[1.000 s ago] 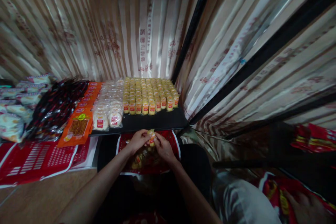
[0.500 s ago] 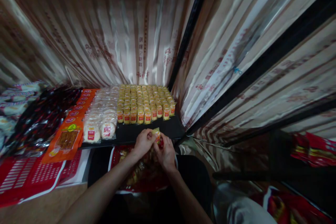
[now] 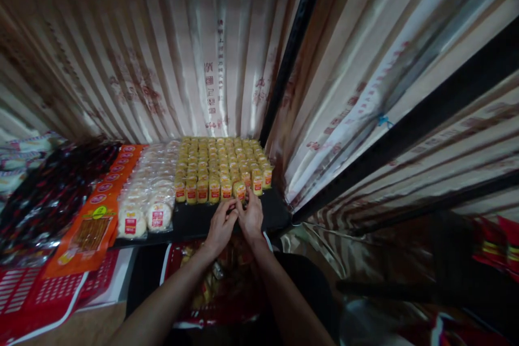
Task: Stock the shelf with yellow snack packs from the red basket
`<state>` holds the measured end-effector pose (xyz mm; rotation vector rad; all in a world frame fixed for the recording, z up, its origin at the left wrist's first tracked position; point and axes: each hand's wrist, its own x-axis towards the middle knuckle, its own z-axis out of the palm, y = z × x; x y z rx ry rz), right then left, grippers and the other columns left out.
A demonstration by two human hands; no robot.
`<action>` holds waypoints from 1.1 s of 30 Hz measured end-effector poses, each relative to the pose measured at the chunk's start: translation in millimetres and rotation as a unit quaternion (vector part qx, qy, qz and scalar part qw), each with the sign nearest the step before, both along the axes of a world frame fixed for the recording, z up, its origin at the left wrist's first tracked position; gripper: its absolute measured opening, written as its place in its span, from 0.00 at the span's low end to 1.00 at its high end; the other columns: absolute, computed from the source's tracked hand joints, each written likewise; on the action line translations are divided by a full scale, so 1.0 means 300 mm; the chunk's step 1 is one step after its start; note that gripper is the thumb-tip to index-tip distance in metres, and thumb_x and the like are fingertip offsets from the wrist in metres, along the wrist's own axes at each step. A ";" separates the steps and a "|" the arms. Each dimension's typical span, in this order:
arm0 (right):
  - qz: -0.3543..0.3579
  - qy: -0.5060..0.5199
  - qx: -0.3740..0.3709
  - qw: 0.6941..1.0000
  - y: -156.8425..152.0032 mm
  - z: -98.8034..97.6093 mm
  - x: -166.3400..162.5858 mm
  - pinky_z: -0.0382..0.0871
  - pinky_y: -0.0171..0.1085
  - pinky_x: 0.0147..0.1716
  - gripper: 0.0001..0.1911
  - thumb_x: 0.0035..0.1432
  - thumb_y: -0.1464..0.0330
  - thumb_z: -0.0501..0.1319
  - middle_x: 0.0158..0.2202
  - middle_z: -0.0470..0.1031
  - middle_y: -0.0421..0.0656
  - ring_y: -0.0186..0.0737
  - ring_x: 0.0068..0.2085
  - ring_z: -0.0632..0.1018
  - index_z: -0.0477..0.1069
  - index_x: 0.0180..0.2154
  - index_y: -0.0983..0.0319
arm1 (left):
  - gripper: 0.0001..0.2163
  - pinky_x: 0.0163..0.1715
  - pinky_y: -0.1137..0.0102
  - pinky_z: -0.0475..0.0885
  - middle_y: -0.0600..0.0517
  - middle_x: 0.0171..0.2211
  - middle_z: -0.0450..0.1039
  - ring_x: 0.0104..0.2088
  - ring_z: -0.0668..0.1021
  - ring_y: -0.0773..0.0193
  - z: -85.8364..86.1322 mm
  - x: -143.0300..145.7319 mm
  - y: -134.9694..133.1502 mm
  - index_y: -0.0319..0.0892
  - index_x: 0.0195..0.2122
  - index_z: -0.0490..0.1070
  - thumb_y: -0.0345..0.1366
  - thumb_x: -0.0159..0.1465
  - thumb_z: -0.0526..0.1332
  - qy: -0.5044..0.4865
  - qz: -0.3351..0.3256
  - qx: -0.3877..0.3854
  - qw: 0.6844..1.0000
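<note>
Standing at the front edge of its group, just below and left of the frame's middle, is a small yellow packet (image 3: pixel 239 191) with a red label. The right hand (image 3: pixel 250 215) has its fingers against the right and lower side of this packet; the left hand (image 3: pixel 221 224) has its fingertips close together, just by the lower left edge. I cannot tell if either one is clamped on the packet or only touches it.

As for what is done, many yellow packets (image 3: pixel 202 191) stand upright in close rows on the black shelf (image 3: pixel 190 219), labels to the front where they can be seen. The front line is not even: toward the right, the packets stand somewhat further back, and a strip of bare shelf lies before them. As for what is left, more packets (image 3: pixel 206 284) lie loose in the red basket (image 3: pixel 227 313) at the lower middle, partly hidden by the arms; their number cannot be told.

Further to the left come round white cakes (image 3: pixel 130 225), orange packs (image 3: pixel 95 227) and dark packs (image 3: pixel 60 189), already laid out in groups. Behind, a printed curtain (image 3: pixel 162 38) fills the upper frame.
</note>
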<state>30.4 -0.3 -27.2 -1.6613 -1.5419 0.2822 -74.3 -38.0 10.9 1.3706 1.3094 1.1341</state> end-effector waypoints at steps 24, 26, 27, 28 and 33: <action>0.019 0.032 0.038 0.999 -0.010 -0.041 -0.006 0.65 0.42 0.47 0.12 0.58 0.70 0.50 0.40 0.68 0.47 0.42 0.45 0.68 0.70 0.41 0.61 | 0.18 0.59 0.58 0.58 0.48 0.56 0.65 0.57 0.65 0.60 -0.122 -0.026 0.034 0.43 0.54 0.65 0.36 0.64 0.50 0.109 -0.072 0.117 0.984; 0.027 0.031 0.026 0.999 -0.008 -0.043 -0.004 0.65 0.42 0.47 0.13 0.58 0.71 0.50 0.41 0.68 0.47 0.42 0.45 0.68 0.69 0.41 0.62 | 0.18 0.60 0.58 0.57 0.48 0.56 0.65 0.57 0.65 0.60 -0.114 -0.025 0.033 0.43 0.54 0.65 0.36 0.63 0.50 0.119 -0.077 0.111 0.984; 0.029 0.032 0.022 0.999 -0.007 -0.044 -0.004 0.65 0.41 0.46 0.13 0.58 0.71 0.49 0.41 0.68 0.47 0.42 0.45 0.68 0.69 0.42 0.61 | 0.18 0.60 0.59 0.57 0.48 0.56 0.65 0.57 0.65 0.60 -0.112 -0.025 0.033 0.43 0.54 0.65 0.35 0.63 0.50 0.123 -0.079 0.110 0.983; 0.029 0.032 0.020 0.999 -0.006 -0.045 -0.004 0.65 0.41 0.46 0.13 0.58 0.71 0.49 0.41 0.68 0.47 0.41 0.45 0.68 0.69 0.42 0.61 | 0.18 0.60 0.59 0.57 0.48 0.56 0.65 0.57 0.65 0.60 -0.112 -0.025 0.033 0.43 0.54 0.65 0.35 0.63 0.50 0.124 -0.081 0.109 0.983; 0.029 0.026 0.030 0.999 -0.013 -0.044 -0.005 0.65 0.42 0.47 0.16 0.57 0.73 0.48 0.41 0.68 0.48 0.42 0.45 0.68 0.70 0.42 0.62 | 0.15 0.57 0.61 0.60 0.48 0.51 0.70 0.53 0.69 0.61 -0.106 -0.019 0.032 0.42 0.47 0.70 0.32 0.61 0.52 0.108 -0.058 0.098 0.988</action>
